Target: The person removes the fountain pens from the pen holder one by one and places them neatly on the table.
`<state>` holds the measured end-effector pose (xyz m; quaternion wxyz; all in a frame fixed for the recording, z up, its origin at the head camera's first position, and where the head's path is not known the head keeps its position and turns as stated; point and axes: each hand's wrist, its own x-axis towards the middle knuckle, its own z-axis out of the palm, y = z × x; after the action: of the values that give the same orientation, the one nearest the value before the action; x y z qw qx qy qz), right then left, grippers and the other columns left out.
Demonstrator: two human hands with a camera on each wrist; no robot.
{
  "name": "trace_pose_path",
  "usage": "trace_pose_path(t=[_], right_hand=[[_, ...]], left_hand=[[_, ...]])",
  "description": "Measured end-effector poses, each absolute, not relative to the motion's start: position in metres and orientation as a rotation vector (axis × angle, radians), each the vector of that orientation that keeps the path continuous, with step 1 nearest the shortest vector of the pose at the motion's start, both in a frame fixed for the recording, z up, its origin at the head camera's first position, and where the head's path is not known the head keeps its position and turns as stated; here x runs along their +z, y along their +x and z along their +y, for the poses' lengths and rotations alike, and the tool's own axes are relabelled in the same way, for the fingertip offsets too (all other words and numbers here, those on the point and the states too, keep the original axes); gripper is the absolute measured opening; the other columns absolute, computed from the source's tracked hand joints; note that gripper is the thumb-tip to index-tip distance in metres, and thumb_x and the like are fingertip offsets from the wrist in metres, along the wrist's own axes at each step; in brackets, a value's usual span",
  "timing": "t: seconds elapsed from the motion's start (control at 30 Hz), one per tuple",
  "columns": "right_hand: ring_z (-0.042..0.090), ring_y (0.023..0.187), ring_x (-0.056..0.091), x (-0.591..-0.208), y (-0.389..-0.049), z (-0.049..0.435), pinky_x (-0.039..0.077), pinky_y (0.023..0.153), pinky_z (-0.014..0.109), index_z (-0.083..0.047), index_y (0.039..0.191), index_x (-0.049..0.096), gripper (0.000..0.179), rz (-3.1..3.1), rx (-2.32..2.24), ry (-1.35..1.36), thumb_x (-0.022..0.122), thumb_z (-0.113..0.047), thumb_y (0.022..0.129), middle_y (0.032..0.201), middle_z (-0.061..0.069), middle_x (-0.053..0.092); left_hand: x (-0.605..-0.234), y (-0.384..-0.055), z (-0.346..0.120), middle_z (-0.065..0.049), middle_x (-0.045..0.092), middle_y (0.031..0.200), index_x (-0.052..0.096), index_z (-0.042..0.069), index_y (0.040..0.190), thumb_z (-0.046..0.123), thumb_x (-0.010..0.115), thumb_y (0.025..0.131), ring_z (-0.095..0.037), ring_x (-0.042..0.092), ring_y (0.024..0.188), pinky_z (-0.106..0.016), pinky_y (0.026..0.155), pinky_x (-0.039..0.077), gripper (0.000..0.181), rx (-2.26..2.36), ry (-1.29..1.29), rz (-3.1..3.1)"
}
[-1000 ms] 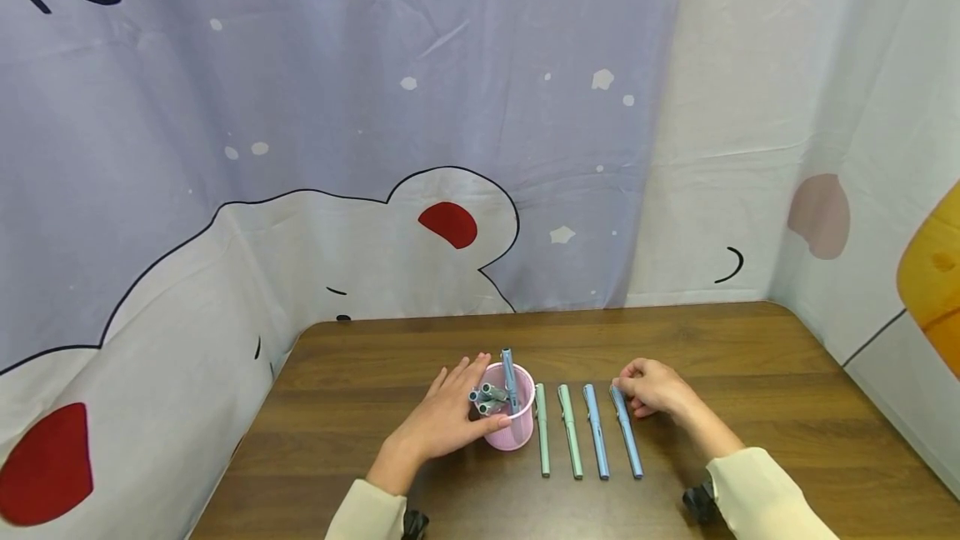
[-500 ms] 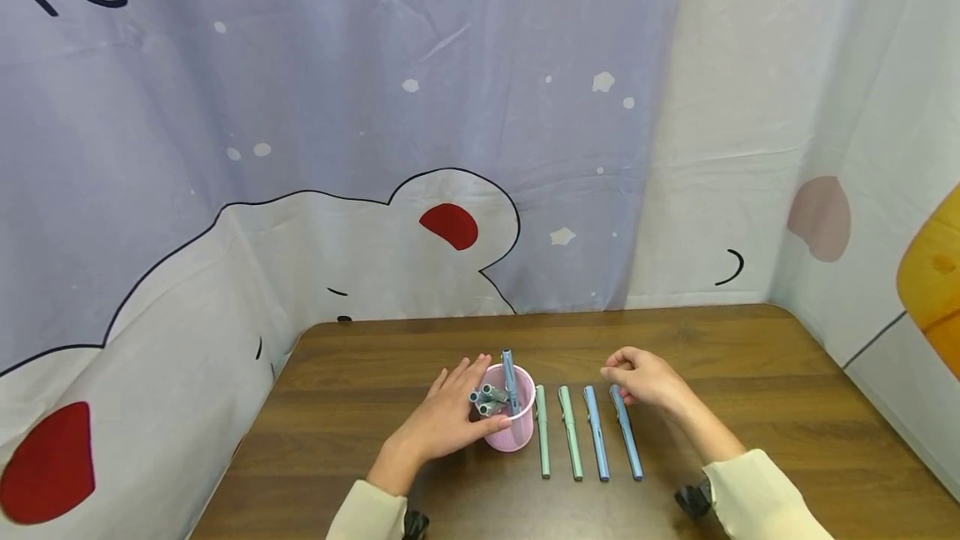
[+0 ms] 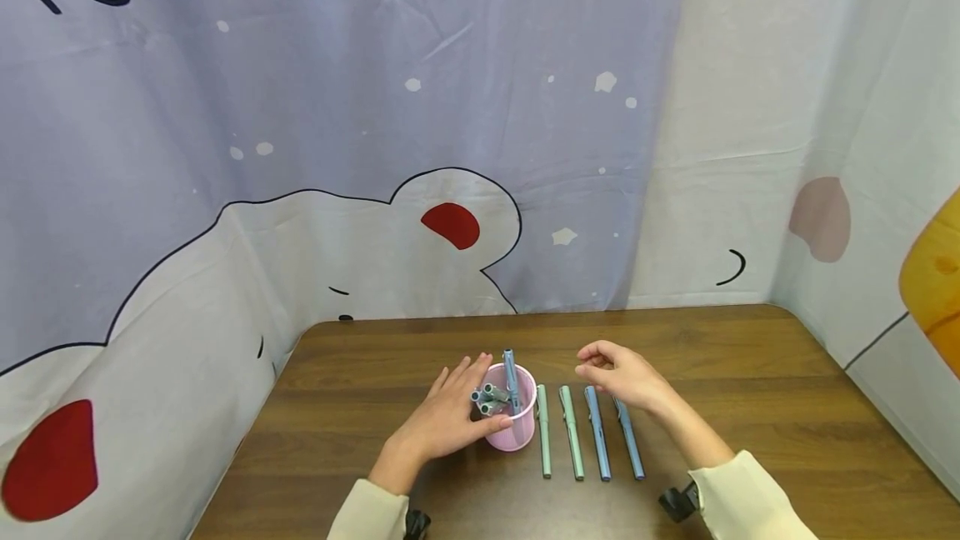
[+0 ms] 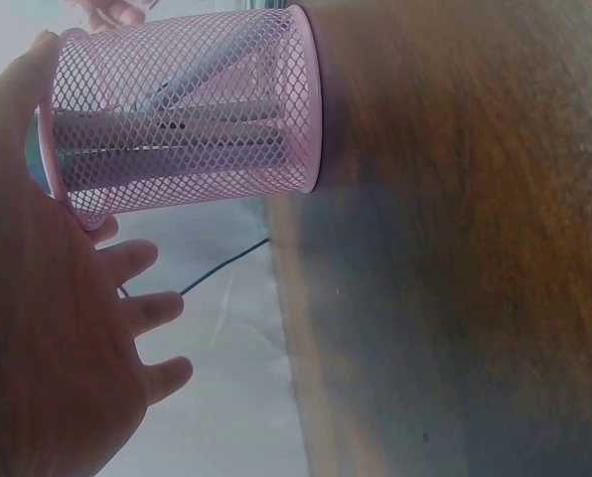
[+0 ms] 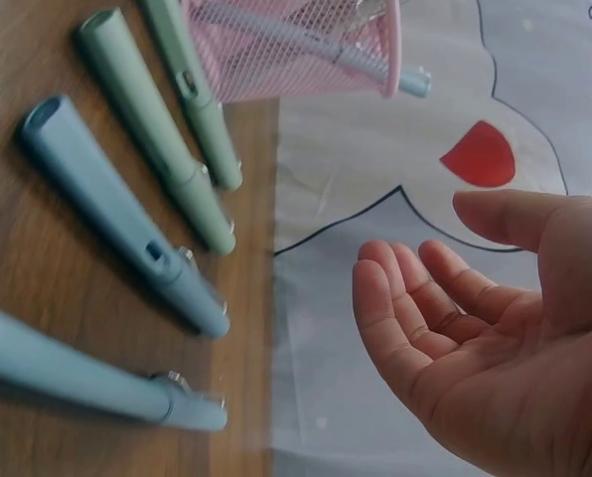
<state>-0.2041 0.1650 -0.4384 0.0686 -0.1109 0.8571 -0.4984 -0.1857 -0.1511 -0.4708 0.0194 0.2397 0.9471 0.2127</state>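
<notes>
A pink mesh pen holder (image 3: 512, 438) stands upright on the table with several blue and green pens in it. My left hand (image 3: 438, 423) holds it at the rim, thumb on the near side and index finger on the far side; the other fingers spread out beside it. To its right lie two green pens, the left one (image 3: 544, 432) and the right one (image 3: 572, 433), then two blue pens, the inner one (image 3: 597, 433) and the outer one (image 3: 630, 440). Above the blue pens' far ends hovers my right hand (image 3: 622, 375), holding nothing, its fingers loosely bent.
The brown wooden table (image 3: 375, 357) ends at a printed cloth (image 3: 337, 257) hanging behind it. More of that cloth hangs along both sides. Dark devices sit at both wrists, such as the right wrist device (image 3: 678, 503).
My right hand has left the far end of the outer blue pen and moved left over the blue pens. The left hand stays at the pen holder, and the pens lie unmoved.
</notes>
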Motion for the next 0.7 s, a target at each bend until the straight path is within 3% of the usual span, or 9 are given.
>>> trace_pose_path(t=[0.47, 0.7], right_hand=[[0.020, 0.099, 0.067, -0.436, -0.209, 0.145, 0.058, 0.080, 0.029, -0.001, 0.120, 0.065, 0.032, 2.584, -1.554, -0.452, 0.070, -0.021, 0.096, 0.105, 0.008, 0.068], [0.020, 0.097, 0.066, -0.436, -0.210, 0.134, 0.059, 0.084, 0.041, -0.002, 0.119, 0.065, 0.031, 2.514, -1.642, -0.408, 0.071, -0.021, 0.095, 0.106, 0.009, 0.068]], left_hand=[[-0.474, -0.187, -0.150, 0.002, 0.022, 0.169, 0.021, 0.021, 0.163, 0.083, 0.047, 0.085, -0.027, 0.015, 0.156, -0.055, 0.125, 0.010, 0.103, 0.615, 0.730, 2.965], [-0.471, -0.186, -0.150, 0.000, 0.023, 0.168, 0.022, 0.022, 0.163, 0.083, 0.047, 0.086, -0.028, 0.016, 0.156, -0.057, 0.124, 0.012, 0.102, 0.587, 0.731, 2.988]])
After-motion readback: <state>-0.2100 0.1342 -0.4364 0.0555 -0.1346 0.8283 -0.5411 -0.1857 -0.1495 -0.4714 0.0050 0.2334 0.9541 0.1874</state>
